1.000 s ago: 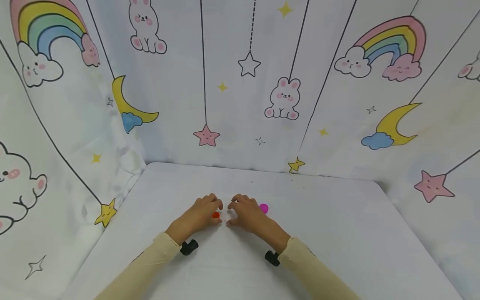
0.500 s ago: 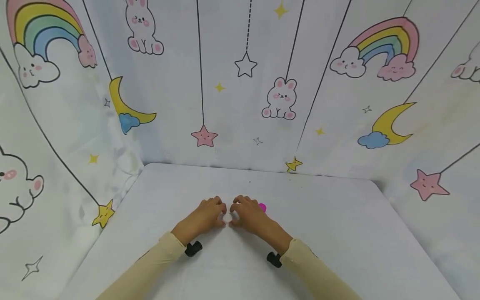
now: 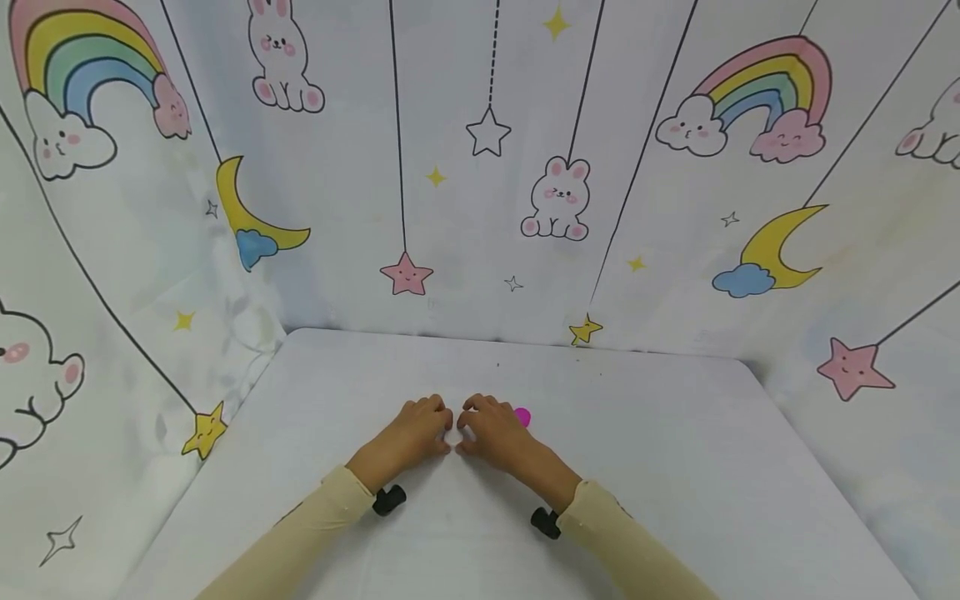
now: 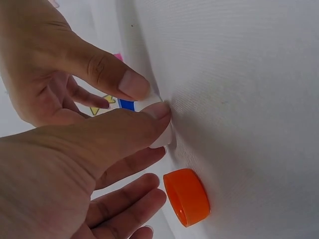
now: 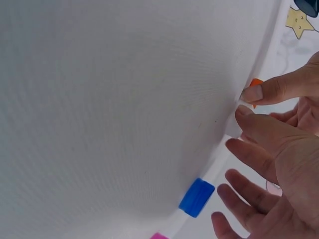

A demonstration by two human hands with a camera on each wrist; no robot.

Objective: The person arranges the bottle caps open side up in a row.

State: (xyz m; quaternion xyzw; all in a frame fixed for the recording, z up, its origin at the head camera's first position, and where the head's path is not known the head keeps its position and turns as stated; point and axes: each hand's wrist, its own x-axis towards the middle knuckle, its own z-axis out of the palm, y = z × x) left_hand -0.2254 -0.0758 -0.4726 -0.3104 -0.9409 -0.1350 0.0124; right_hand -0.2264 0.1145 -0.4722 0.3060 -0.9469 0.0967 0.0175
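A small white bottle cap (image 4: 162, 139) sits on the white tabletop between both hands, mostly covered by fingers. My left hand (image 3: 408, 432) pinches one side of it with thumb and index finger. From the other side my right hand (image 3: 495, 429) pinches it too, the two thumbs almost meeting in the right wrist view, where a sliver of the white cap (image 5: 233, 128) shows. Beside my left fingers lies an orange cap (image 4: 188, 197), its hollow side turned to the hand. A blue cap (image 5: 197, 197) is close to my right fingertips.
Past the right hand lies a pink cap (image 3: 522, 417). The white table (image 3: 675, 467) ends at a fabric backdrop (image 3: 480, 208) printed with rabbits, stars and rainbows. Black wrist cameras (image 3: 390, 500) hang under both sleeves.
My left hand has moved right, close to the right hand and onto the white cap. The orange cap, visible by it a second ago, is now hidden in the head view.
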